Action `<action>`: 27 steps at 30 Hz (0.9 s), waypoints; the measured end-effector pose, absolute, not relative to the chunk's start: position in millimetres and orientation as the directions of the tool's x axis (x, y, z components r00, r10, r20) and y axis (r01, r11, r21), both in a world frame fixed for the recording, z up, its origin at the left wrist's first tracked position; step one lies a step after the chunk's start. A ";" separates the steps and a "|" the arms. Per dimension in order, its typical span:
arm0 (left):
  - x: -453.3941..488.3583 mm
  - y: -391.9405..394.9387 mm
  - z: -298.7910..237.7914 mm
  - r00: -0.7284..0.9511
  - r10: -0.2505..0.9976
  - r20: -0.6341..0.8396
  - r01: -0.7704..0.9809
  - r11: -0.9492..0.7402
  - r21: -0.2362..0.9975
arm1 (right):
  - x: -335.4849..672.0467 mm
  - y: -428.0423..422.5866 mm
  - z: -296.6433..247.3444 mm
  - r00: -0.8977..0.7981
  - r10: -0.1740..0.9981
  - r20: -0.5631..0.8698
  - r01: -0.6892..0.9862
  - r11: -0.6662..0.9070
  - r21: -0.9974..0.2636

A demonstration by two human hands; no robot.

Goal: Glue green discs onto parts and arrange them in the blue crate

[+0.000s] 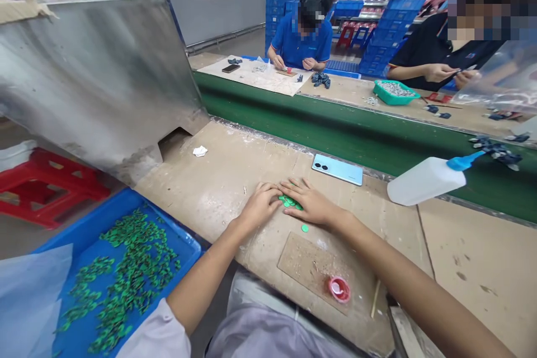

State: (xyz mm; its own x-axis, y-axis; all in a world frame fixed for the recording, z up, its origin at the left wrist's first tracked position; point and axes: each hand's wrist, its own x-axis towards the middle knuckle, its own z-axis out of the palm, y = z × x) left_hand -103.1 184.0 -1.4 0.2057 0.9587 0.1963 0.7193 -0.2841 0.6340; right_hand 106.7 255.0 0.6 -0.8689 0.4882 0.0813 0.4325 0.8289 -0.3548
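Between my two hands lies a small heap of flat green discs (290, 202) on the worktable. My left hand (260, 205) is cupped against the heap's left side, its fingers bent but apart. From the right, my right hand (309, 202) rests with fingers spread, touching the heap's edge. A single green disc (305, 228) lies loose just below. Closer to me is a thin brown board (300, 260), with a small red cup (339, 289) at its right end holding something pale.
A blue tray (191, 243) of green pieces stands lower left. Beyond my hands lie a light blue phone (338, 170) and a tilted white bottle (423, 182). A green conveyor belt (268, 106) separates me from two co-workers. A metal housing (96, 78) rises at left.
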 end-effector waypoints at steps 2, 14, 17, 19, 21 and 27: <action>-100.3 183.8 -0.4 0.220 0.959 0.179 0.719 -0.283 0.635 | 114.8 250.5 1.7 -0.858 0.504 0.100 0.439 0.820 -0.366; -76.6 198.1 -5.9 0.246 0.960 0.134 0.596 -0.259 0.760 | 165.1 240.4 -27.3 -0.783 0.609 0.129 0.556 0.777 -0.295; -70.8 197.2 -5.4 0.255 0.958 0.128 0.583 -0.258 0.770 | 137.0 248.3 -29.5 -0.788 0.599 0.145 0.543 0.786 -0.298; -73.1 194.4 -4.9 0.238 0.960 0.149 0.589 -0.265 0.763 | 125.0 249.9 -28.1 -0.784 0.595 0.177 0.527 0.788 -0.318; -78.9 191.6 -5.0 0.212 0.959 0.187 0.626 -0.280 0.728 | 120.6 248.6 -26.0 -0.768 0.598 0.229 0.507 0.787 -0.351; -88.0 194.4 -7.8 0.209 0.965 0.157 0.664 -0.258 0.702 | 122.6 243.2 -19.0 -0.743 0.614 0.268 0.510 0.778 -0.367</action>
